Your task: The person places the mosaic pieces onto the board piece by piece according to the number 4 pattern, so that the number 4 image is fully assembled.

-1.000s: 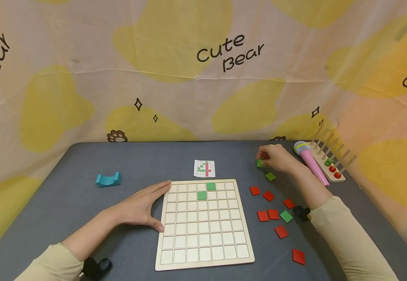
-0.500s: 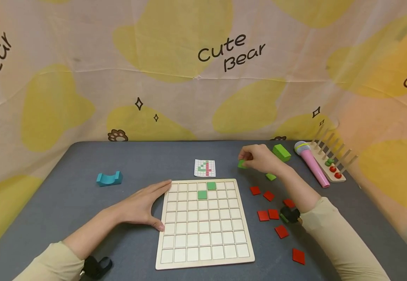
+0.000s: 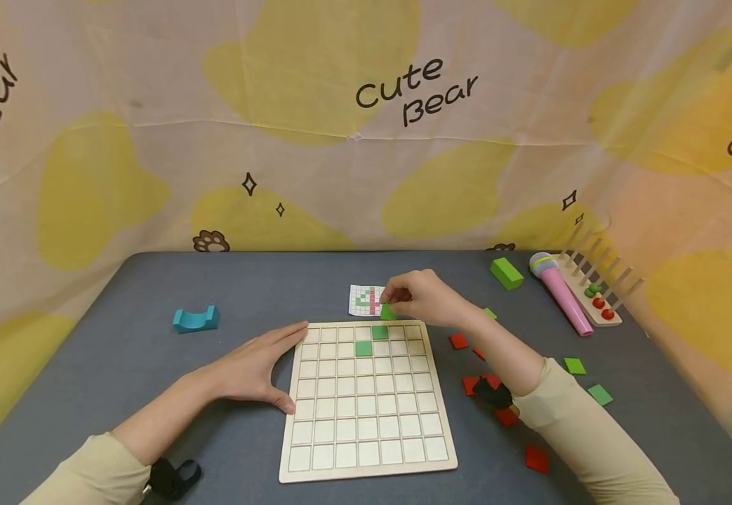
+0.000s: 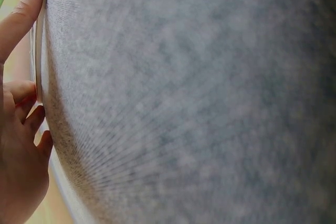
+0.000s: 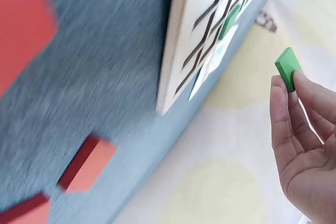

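Observation:
A pale wooden grid board (image 3: 366, 407) lies flat on the dark table. Two green tiles sit in its cells: one green tile (image 3: 380, 332) in the far row, another green tile (image 3: 363, 348) in the row nearer. My left hand (image 3: 245, 368) rests against the board's left edge, fingers and thumb spread. Past the board's far edge, my right hand (image 3: 425, 298) pinches a green square tile (image 5: 289, 67) between thumb and fingertips. It overlaps the right side of a small pattern card (image 3: 361, 300) printed with green and red squares.
Several red tiles (image 3: 537, 459) lie right of the board, some hidden under my right forearm. Loose green tiles (image 3: 600, 395) lie farther right. Behind them are a green block (image 3: 507, 273), a pink toy microphone (image 3: 561, 294) and a pegged wooden stand (image 3: 606, 319). A teal arch block (image 3: 196, 320) stands left.
My right hand has carried the green tile leftward from the back right to the board's far edge. The green block and more loose green tiles have come into view. My left hand stays put.

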Tool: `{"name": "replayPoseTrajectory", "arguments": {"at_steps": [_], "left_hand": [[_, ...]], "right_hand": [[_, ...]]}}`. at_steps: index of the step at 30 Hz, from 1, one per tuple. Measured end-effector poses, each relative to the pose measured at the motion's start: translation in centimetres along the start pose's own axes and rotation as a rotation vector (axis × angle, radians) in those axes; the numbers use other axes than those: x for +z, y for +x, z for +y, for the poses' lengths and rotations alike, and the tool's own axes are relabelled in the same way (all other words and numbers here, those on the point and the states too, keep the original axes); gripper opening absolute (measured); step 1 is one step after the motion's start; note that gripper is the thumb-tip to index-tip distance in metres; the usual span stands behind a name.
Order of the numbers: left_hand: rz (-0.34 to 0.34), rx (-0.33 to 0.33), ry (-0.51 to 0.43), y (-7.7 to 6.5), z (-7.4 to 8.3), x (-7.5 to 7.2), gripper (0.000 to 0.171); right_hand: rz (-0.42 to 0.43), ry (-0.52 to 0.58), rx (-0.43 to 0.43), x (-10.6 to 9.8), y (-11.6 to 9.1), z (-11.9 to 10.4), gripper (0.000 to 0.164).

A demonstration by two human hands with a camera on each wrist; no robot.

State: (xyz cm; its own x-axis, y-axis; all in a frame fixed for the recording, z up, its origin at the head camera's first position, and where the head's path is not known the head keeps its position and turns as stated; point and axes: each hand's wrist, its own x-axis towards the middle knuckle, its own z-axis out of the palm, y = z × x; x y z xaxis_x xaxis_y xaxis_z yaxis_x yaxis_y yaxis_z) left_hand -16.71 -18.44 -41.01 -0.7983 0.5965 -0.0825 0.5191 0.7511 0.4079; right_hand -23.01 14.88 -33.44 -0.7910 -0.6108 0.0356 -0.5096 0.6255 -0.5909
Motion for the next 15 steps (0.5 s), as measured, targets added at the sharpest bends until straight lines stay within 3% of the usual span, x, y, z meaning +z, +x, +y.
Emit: {"name": "replayPoseTrajectory", "arguments": {"at_steps": [15], "left_hand": [[-0.002, -0.001, -0.011, 0.0, 0.1, -0.1, 0.126]], "right_hand": [[-0.087, 0.085, -0.066, 2.8, 1.4, -3.9, 0.012]]}}
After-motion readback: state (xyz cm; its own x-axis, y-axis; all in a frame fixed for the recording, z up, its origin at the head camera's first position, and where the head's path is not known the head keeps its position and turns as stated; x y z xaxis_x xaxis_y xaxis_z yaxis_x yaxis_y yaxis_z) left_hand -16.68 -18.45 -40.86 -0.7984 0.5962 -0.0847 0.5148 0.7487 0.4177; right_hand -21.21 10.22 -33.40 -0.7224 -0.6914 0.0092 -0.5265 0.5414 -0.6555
